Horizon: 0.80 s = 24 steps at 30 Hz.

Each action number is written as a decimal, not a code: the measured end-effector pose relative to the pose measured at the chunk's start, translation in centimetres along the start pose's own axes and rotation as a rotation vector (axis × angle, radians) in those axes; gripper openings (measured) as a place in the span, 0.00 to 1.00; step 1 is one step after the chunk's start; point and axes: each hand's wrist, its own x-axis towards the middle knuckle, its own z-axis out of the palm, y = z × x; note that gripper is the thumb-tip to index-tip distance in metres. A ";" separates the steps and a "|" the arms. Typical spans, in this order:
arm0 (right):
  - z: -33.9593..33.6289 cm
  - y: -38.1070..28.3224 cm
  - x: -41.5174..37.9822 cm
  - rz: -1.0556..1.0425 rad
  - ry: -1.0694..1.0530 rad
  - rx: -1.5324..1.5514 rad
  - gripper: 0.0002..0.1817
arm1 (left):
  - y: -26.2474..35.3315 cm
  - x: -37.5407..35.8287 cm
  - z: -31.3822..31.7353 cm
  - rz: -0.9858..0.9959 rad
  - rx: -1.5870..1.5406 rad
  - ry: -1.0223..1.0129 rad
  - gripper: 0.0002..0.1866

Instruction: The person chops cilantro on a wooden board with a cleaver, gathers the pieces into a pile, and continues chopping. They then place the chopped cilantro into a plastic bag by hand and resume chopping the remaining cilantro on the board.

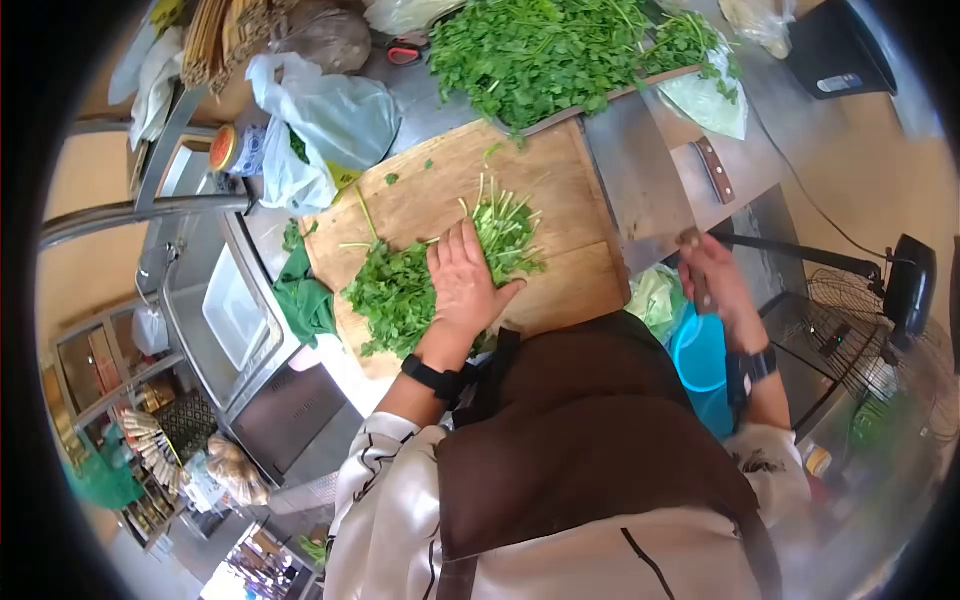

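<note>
My left hand (463, 280) lies flat on a heap of cut leafy herbs (390, 295), which look like cilantro. Its fingers are stretched out and the thumb points to the right. Cut stems (500, 215) stick out beyond the fingertips. Under the heap is a wooden cutting board (570, 215). Off the board's right edge, my right hand (722, 285) is closed round the wooden handle of a cleaver. The broad grey cleaver blade (642, 165) extends up and left from that hand, along the board's right side.
A tray piled with leafy herbs (540, 55) stands behind the board. Another knife's wooden handle (714, 170) lies to the right. At the left are a plastic bag (325, 115), a jar (235, 150) and a green cloth (303, 300). A blue bucket (700, 355) stands below my right hand.
</note>
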 end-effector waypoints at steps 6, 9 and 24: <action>2.9 6.2 -6.2 -0.415 0.152 -0.325 0.14 | -0.5 0.5 -1.1 -0.086 -0.095 -0.026 0.59; 6.4 6.4 -7.7 -0.591 0.208 -0.419 0.13 | -0.2 0.2 -0.4 -0.081 -0.047 -0.002 0.59; 14.2 -0.7 -6.4 -0.503 -0.149 -1.125 0.09 | -0.6 1.2 0.6 -0.145 0.016 -0.088 0.54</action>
